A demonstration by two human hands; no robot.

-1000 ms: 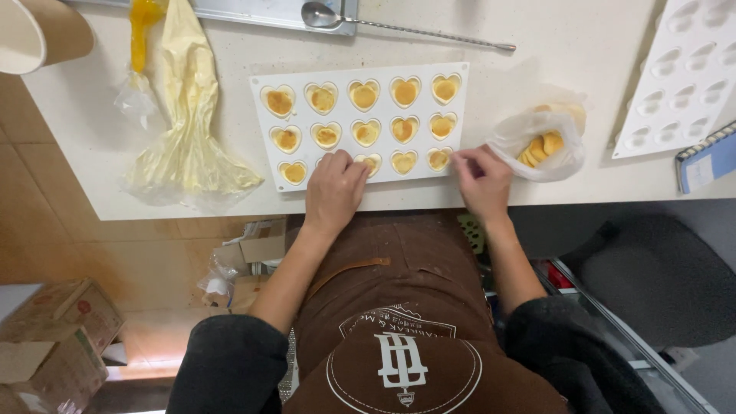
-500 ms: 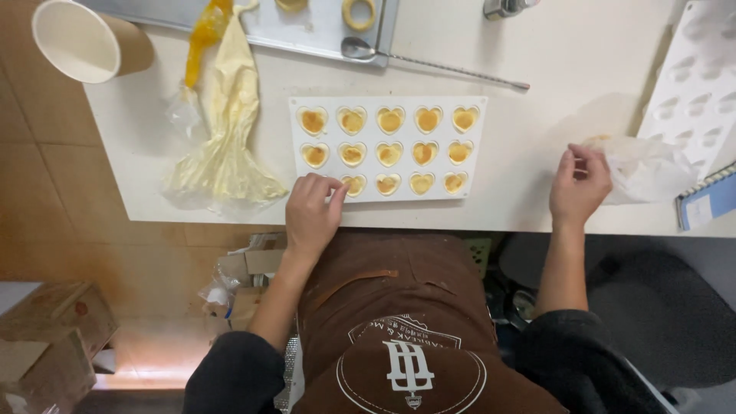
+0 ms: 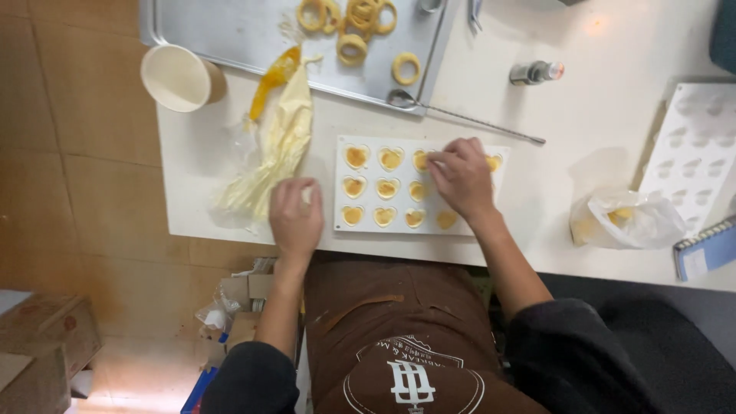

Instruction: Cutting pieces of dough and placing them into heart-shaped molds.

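Right hand (image 3: 462, 179) laid palm-down over the white heart-cavity mold (image 3: 360, 207) at frame centre, fingertips pinched together; left hand (image 3: 295, 217) flat at its left edge, fingers together.

White table (image 3: 583, 115): heart mould (image 3: 349, 195), piping bag (image 3: 280, 146), tray (image 3: 230, 31)
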